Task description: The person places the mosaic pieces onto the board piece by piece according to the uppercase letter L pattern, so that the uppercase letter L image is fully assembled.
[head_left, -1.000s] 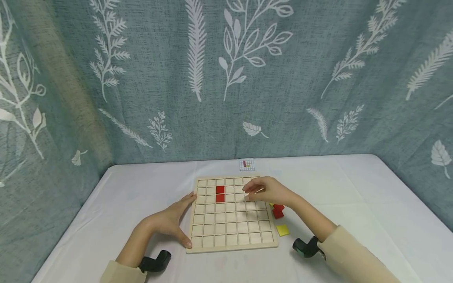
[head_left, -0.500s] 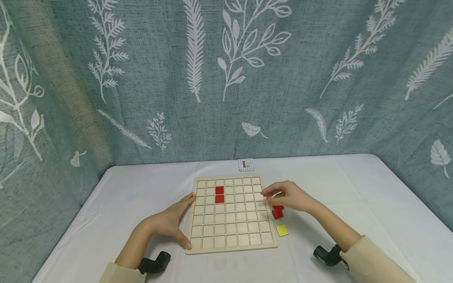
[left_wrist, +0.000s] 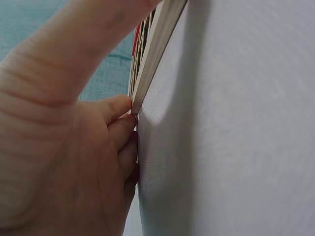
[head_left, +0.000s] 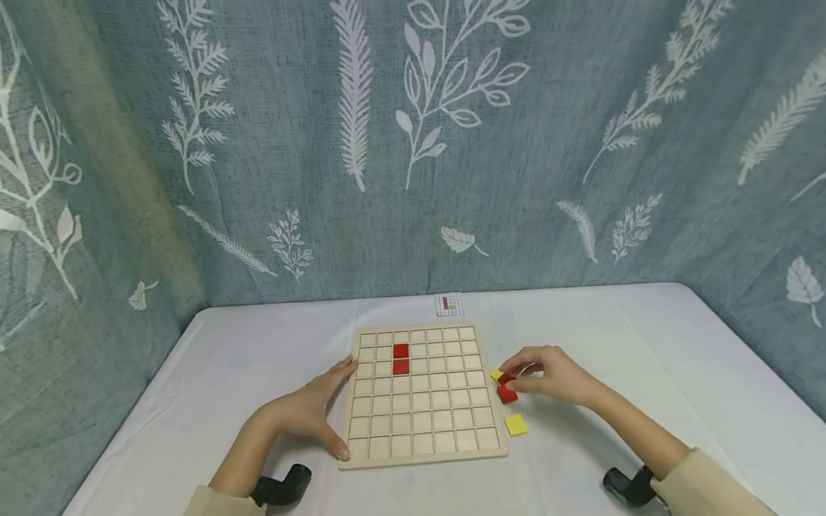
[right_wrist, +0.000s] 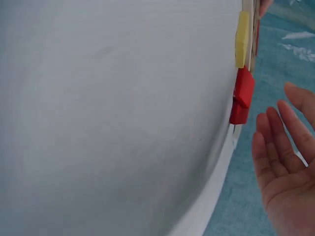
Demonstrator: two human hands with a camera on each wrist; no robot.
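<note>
Just off the right hand [head_left: 548, 374], thumb and fingers parted, nothing held, two red tiles [head_left: 508, 395] lie askew, touching! A hasty pinch could drag both. Past them, the grid board [head_left: 421, 401], left hand [head_left: 314, 405] spread against its far edge. The right-wrist view shows clear air before those tiles; the head view's fingers overlap them.

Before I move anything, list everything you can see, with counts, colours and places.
Grid board: one, pale wood, on the tablecloth
Placed red tiles: two, red, in adjoining board squares
Loose red tiles: two visible, red, right of board
Yellow tiles: two, yellow, right of board
Pattern card: one, mostly white, behind board
Tablecloth: one, white, under everything
Curtain: teal, white leaf prints, background
Wrist devices: two, black, at the wrists
Sleeves: two, beige, on the forearms
Left hand: one, at board's left edge
Right hand: one, at loose red tiles
</note>
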